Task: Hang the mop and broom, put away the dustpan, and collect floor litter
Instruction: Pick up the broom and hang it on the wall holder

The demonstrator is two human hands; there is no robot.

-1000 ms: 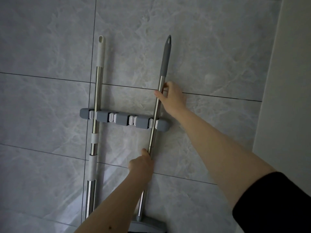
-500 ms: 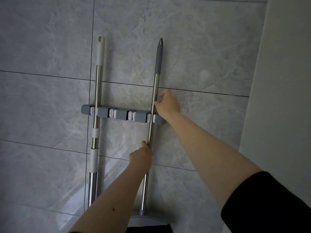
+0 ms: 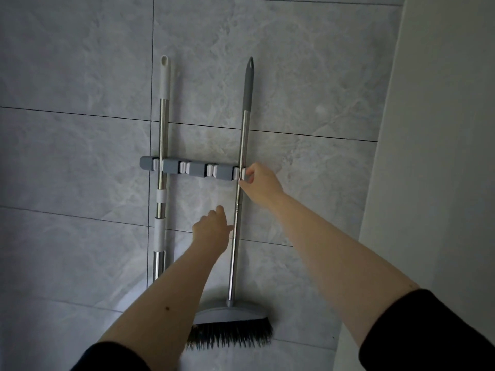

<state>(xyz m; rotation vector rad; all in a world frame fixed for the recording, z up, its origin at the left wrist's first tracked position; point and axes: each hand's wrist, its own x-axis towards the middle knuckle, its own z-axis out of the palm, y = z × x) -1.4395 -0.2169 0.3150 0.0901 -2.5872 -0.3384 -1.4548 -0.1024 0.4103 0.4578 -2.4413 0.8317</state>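
A grey wall rack (image 3: 198, 171) holds two poles upright. In its left clip sits the mop pole (image 3: 162, 140) with a white top; the mop's head is out of view. The broom (image 3: 242, 145), a metal pole with a grey grip, sits in the right-end clip. Its grey head and dark bristles (image 3: 230, 330) hang below. My right hand (image 3: 262, 184) pinches the broom pole at that clip. My left hand (image 3: 211, 230) is just left of the pole, lower down, fingers loose, only the thumb touching it. No dustpan or litter is in view.
Grey marble-look tiles (image 3: 308, 76) cover the wall behind the rack. A plain pale wall or door frame (image 3: 442, 129) runs down the right side. Two middle clips (image 3: 211, 170) of the rack hold nothing.
The broom pole has gone from slanted to upright in the right clip. My right hand slid down the pole to the clip. My left hand loosened its grip.
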